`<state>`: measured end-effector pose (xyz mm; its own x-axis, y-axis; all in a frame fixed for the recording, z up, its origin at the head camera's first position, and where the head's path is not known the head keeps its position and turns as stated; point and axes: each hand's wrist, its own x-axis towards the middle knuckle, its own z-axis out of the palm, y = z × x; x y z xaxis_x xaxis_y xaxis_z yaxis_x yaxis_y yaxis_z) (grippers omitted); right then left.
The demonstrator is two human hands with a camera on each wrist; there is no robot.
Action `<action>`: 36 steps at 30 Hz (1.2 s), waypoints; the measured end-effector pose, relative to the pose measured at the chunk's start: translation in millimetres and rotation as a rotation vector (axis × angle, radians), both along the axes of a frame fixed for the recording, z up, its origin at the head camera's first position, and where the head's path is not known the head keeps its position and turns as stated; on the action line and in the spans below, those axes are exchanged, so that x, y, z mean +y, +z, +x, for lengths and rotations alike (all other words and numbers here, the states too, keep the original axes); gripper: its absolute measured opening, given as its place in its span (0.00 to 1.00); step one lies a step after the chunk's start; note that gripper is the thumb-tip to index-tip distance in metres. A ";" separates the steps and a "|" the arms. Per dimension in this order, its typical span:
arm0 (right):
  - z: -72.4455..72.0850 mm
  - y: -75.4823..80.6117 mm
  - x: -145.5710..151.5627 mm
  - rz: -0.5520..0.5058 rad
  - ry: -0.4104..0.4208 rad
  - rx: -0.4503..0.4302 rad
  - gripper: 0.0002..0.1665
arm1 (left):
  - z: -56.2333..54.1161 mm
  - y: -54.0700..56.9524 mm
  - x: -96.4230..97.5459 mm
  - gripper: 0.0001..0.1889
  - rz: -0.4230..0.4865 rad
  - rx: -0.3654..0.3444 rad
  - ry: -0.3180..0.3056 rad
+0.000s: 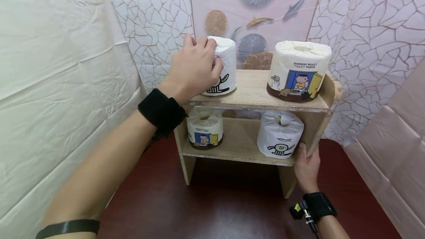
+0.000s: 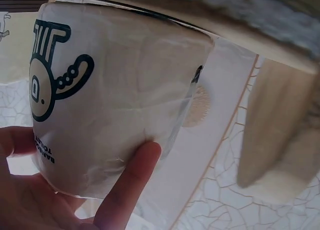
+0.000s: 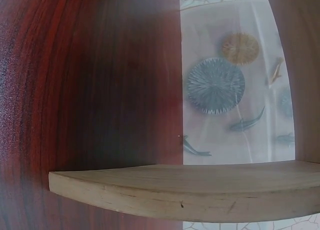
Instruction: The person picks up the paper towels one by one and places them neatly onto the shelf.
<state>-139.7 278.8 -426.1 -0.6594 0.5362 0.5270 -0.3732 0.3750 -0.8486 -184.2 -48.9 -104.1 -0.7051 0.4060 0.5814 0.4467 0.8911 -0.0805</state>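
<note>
My left hand [image 1: 196,67] grips a white toilet paper roll [image 1: 229,62] that stands at the left end of the upper shelf. In the left wrist view, the thumb and fingers spread round that wrapped roll [image 2: 120,90] with its black cartoon print. Low on the right, my right hand [image 1: 307,167] holds the side panel of a small wooden shelf rack [image 1: 252,100], thumb in front and the other fingers partly hidden. The right wrist view shows a wooden panel [image 3: 190,192] of the rack but not the hand.
A cream roll with a brown base [image 1: 299,71] stands at the upper right. Another cream roll [image 1: 205,128] and a white roll [image 1: 280,135] are on the lower shelf. The rack stands on a dark red table [image 1: 212,209], with patterned cloth [image 1: 159,17] behind and pale cloth at the sides.
</note>
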 end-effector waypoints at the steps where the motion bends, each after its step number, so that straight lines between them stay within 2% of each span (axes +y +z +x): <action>1: 0.3 -0.2 0.1 -0.001 0.000 -0.002 0.28 | 0.3 -0.5 2.1 0.20 -0.008 0.006 0.004; 10: -2.4 0.6 -1.0 0.006 0.027 0.016 0.29 | 0.8 -2.8 9.2 0.24 -0.050 0.029 0.051; 21: -3.1 -1.7 0.7 -0.009 0.008 0.008 0.29 | -0.6 -2.6 10.8 0.25 -0.036 0.003 0.031; 29: -3.9 -1.2 -0.8 -0.021 0.000 0.012 0.28 | -0.2 -5.6 9.7 0.26 -0.008 0.010 0.027; 36: -3.4 -2.4 -0.9 -0.010 0.005 0.016 0.28 | -0.7 -6.0 6.4 0.36 0.076 -0.055 0.037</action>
